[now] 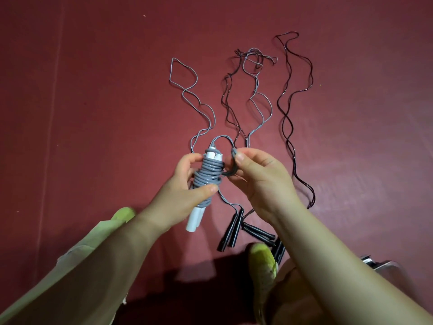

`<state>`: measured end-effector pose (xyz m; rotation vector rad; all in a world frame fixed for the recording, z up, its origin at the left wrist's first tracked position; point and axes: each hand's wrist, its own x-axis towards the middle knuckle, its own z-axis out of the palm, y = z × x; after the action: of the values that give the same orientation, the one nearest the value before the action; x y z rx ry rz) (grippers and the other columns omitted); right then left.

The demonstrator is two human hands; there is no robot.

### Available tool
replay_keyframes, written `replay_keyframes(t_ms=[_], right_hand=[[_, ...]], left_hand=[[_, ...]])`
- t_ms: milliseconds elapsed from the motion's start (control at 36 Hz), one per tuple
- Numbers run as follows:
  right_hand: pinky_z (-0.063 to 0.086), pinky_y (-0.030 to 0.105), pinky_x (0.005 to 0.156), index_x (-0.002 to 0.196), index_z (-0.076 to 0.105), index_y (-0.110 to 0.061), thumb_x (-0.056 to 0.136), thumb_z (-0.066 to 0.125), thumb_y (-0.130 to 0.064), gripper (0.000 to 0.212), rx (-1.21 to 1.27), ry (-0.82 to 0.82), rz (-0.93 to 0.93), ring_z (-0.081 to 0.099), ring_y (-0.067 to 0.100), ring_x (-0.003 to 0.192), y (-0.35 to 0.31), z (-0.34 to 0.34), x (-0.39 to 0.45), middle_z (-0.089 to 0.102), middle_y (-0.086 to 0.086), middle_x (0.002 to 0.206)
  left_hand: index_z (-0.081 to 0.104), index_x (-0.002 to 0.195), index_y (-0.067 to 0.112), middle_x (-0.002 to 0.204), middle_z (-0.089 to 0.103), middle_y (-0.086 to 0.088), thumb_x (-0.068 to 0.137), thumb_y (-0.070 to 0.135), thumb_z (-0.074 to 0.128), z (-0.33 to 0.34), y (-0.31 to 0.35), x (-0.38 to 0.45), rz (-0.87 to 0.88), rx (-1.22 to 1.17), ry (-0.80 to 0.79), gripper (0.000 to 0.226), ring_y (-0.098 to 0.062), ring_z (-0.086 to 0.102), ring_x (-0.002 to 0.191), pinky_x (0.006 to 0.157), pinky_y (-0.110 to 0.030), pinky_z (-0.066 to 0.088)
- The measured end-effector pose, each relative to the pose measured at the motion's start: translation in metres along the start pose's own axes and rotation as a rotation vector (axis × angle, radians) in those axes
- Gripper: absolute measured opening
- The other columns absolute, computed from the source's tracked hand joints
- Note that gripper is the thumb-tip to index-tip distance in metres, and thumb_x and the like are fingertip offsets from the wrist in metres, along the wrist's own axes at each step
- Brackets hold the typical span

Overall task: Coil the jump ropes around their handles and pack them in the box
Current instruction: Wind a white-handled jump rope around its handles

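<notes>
Step in hand: coiling the first rope. Left hand (187, 184) grips the pair of white plastic handles (195, 219), grey plastic rope (208, 171) wound tightly round them, held above the dark red floor (93, 90). Right hand (255, 174) pinches the last grey loop, fingers together on it. Next: tuck that end under a turn, probably. Black-handled ropes (255, 231) lie uncoiled on the floor; box possibly at lower right, unclear

We see both forearms bare, no sleeves, watch or rings on the left hand (187, 184) or right hand (260, 179). Pale green trousers (89, 266) on the left leg. Yellow-green shoes (262, 261).
</notes>
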<state>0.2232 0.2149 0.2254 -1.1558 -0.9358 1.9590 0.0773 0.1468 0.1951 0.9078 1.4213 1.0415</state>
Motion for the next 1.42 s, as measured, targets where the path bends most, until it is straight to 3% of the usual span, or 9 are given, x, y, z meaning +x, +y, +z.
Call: replay_keyframes(t_ms=[111, 250, 417, 750, 917, 1056, 1139, 1306, 1417], right_hand=[[0.048, 0.035, 0.077, 0.081, 0.065, -0.011, 0.094, 0.055, -0.008, 0.017, -0.095, 0.093, -0.009, 0.058, 0.02, 0.072, 0.001, -0.002, 0.001, 0.068, 0.004, 0.074], [0.055, 0.025, 0.056, 0.084, 0.065, -0.015, 0.094, 0.058, -0.016, 0.012, -0.201, 0.002, 0.14, 0.064, 0.011, 0.066, -0.003, -0.005, -0.001, 0.068, 0.0, 0.072], [0.049, 0.02, 0.047, 0.084, 0.066, -0.016, 0.092, 0.062, -0.02, 0.01, -0.344, -0.091, 0.235, 0.066, 0.009, 0.066, -0.01, -0.013, 0.0, 0.069, -0.002, 0.071], [0.035, 0.018, 0.042, 0.076, 0.064, -0.019, 0.087, 0.068, -0.029, 0.016, -0.524, -0.115, 0.261, 0.053, 0.017, 0.072, -0.003, -0.016, 0.001, 0.062, 0.003, 0.07], [0.028, 0.017, 0.037, 0.073, 0.055, -0.017, 0.087, 0.068, -0.024, 0.021, -0.487, -0.115, 0.27, 0.043, 0.012, 0.057, 0.004, -0.014, 0.002, 0.052, 0.002, 0.065], [0.042, 0.021, 0.051, 0.082, 0.063, -0.019, 0.088, 0.064, -0.027, 0.011, -0.421, -0.161, 0.256, 0.051, 0.013, 0.066, 0.008, -0.013, 0.003, 0.06, 0.002, 0.075], [0.043, 0.027, 0.063, 0.079, 0.062, -0.017, 0.073, 0.068, -0.041, 0.026, -0.368, -0.157, 0.257, 0.049, 0.02, 0.074, 0.01, -0.01, 0.003, 0.057, 0.005, 0.076], [0.036, 0.022, 0.052, 0.092, 0.061, -0.014, 0.07, 0.063, -0.052, 0.044, -0.225, -0.059, 0.258, 0.044, 0.013, 0.063, 0.008, -0.009, 0.005, 0.053, 0.002, 0.07], [0.038, 0.028, 0.063, 0.095, 0.063, -0.02, 0.072, 0.059, -0.06, 0.046, -0.287, -0.031, 0.321, 0.05, 0.016, 0.078, 0.004, -0.014, 0.006, 0.058, 0.003, 0.087]], left_hand=[[0.038, 0.108, 0.068, 0.1, 0.062, 0.013, 0.063, 0.03, 0.067, -0.002, 0.001, -0.004, 0.036, 0.13, -0.062, 0.066, -0.004, 0.062, 0.089, 0.085, -0.025, 0.051], [0.028, 0.11, 0.082, 0.116, 0.057, 0.034, 0.058, 0.043, 0.064, -0.002, -0.004, -0.007, 0.02, 0.21, -0.12, 0.074, -0.005, 0.058, 0.114, 0.103, -0.034, 0.045], [0.029, 0.116, 0.079, 0.135, 0.052, 0.014, 0.061, 0.039, 0.068, -0.006, -0.008, -0.011, -0.016, 0.202, -0.203, 0.079, -0.008, 0.054, 0.122, 0.107, -0.046, 0.04], [0.029, 0.123, 0.071, 0.132, 0.054, 0.013, 0.063, 0.038, 0.069, -0.007, -0.008, -0.015, -0.063, 0.236, -0.331, 0.079, -0.015, 0.056, 0.12, 0.104, -0.048, 0.043], [0.031, 0.122, 0.071, 0.131, 0.054, 0.005, 0.064, 0.034, 0.069, -0.005, -0.002, -0.018, -0.058, 0.183, -0.389, 0.079, -0.018, 0.057, 0.119, 0.103, -0.047, 0.045], [0.03, 0.129, 0.059, 0.128, 0.056, -0.004, 0.066, 0.029, 0.07, -0.006, 0.001, -0.018, -0.041, 0.153, -0.392, 0.081, -0.019, 0.06, 0.115, 0.101, -0.048, 0.046], [0.027, 0.127, 0.063, 0.125, 0.056, -0.009, 0.065, 0.031, 0.07, -0.004, 0.001, -0.018, -0.022, 0.145, -0.383, 0.082, -0.022, 0.063, 0.109, 0.099, -0.045, 0.049], [0.037, 0.109, 0.058, 0.105, 0.06, -0.006, 0.062, 0.039, 0.07, -0.005, -0.002, -0.013, -0.007, 0.02, -0.216, 0.061, -0.024, 0.065, 0.092, 0.09, -0.047, 0.052], [0.048, 0.108, 0.042, 0.104, 0.062, 0.0, 0.066, 0.04, 0.065, -0.006, 0.001, -0.013, -0.006, 0.069, -0.239, 0.046, -0.011, 0.063, 0.097, 0.088, -0.031, 0.05]])
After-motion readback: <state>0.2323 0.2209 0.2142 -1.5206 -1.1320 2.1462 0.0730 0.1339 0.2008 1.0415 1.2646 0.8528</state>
